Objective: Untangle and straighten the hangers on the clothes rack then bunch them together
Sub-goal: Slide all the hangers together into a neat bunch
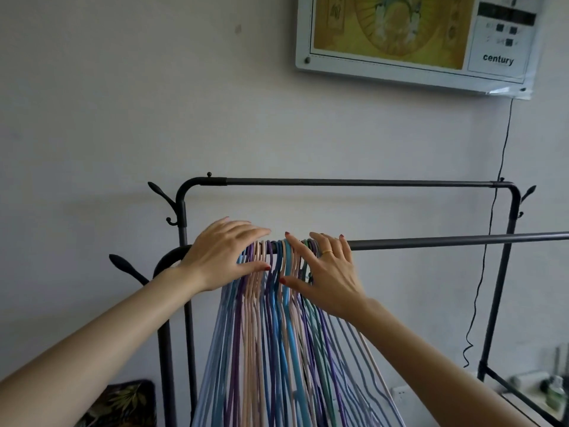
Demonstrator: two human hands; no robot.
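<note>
Several thin hangers [278, 334] in blue, purple, pink and teal hang packed together on the near rail [446, 241] of a black clothes rack. Their hooks sit side by side over the rail's left part and their shoulders fan out downward. My left hand [221, 254] rests on the left side of the bunch, fingers straight over the hooks, thumb against the necks. My right hand [326, 272] lies on the right side, fingers spread over the hooks, thumb pressing the necks. A ring shows on one right finger.
The rack's far rail [354, 182] runs higher, behind the near one, with side hooks [160, 192] at its ends. A framed calendar [412, 35] hangs on the wall, a black cord [492, 211] dropping from it. A patterned cushion [123, 405] sits low left, bottles [554, 392] low right.
</note>
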